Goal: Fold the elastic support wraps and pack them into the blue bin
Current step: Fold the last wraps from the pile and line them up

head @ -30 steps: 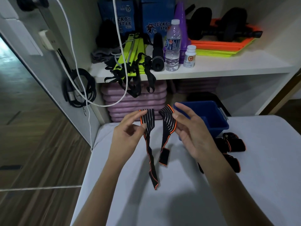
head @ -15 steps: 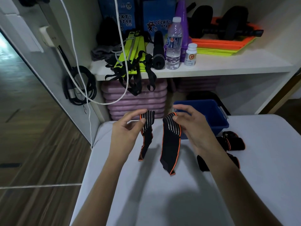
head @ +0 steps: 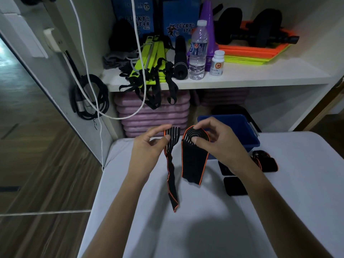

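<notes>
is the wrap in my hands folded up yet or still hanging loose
Only partly folded: the wrap is doubled under the right hand, but its other end dangles from the left hand.

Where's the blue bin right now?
In the head view the blue bin sits at the table's far edge, right of centre, just behind the right hand and below the white shelf, with folded wraps beside it.

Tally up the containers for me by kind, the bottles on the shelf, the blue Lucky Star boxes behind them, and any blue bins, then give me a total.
Bottles: 2, the water bottle and the white pill bottle
Blue Lucky Star boxes: 2
Blue bin: 1
Total: 5
</notes>
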